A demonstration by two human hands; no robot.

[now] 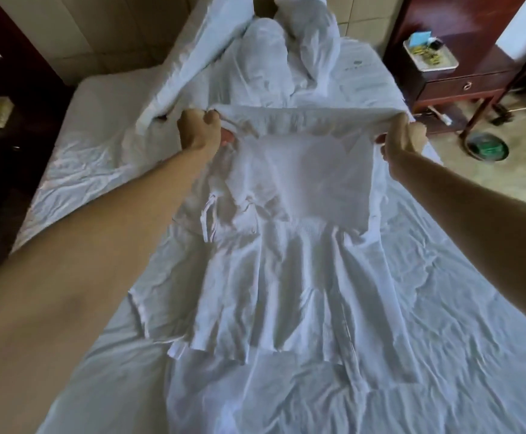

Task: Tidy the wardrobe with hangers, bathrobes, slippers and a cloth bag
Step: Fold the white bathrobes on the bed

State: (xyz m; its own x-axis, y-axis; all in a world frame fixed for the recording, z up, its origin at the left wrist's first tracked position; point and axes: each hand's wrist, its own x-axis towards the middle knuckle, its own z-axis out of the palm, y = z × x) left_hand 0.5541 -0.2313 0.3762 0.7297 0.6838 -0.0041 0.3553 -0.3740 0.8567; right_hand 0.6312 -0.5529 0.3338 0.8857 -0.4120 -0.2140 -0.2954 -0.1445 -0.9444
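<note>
The left hand (200, 128) has its fingers curled tight around the upper left corner of the white bathrobe (286, 245), gripping a bunch of the cloth just where the top edge begins. From those fingers the top edge of the robe runs straight across to the right, pulled fairly taut, and ends in the right hand (404, 139), whose fingers are likewise closed around the opposite corner. So the held edge lies crosswise between the two grips, while the robe's long axis runs the other way: from the fingers down toward the person, its body hanging a little near the hands and then spreading in folds over the bed (459, 324), with the hem lying flat nearest the camera. A tie or belt loop dangles below and just inside the left grip. Both hands sit about level and equally far out, so neither is plainly nearer the cloth; each already holds its corner. Judging by this, the next move, whether folding or lifting toward a hanger, turns on keeping the two corners level. Beyond the right fingers, well apart, stands a dark wooden nightstand (449, 86).
</note>
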